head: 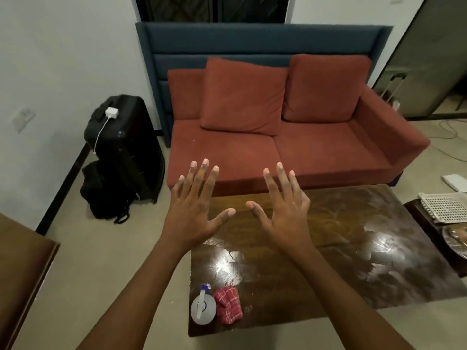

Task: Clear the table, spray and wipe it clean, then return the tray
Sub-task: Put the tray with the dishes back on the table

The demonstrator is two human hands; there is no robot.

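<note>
The spray bottle (203, 308) is stood at the near-left corner of the counter (328, 248), just beside the red checked cloth (228, 305), so it could be tipped to the floor were the cloth snatched carelessly (a judgement only). The white perforated tray (444, 207) is set on a side stand at the right, well apart. Nothing is held or touched by the left hand (194, 210) or right hand (280, 213): the fingers (209, 180) of both are spread wide, straight.

Dark glossy wood table (328, 248); its far edge runs behind the right fingers (280, 180). Spray bottle (203, 309) upright, red checked cloth (228, 305) crumpled just beside it. Both at near-left corner, well back from the left fingers (202, 178), wrist side.
</note>
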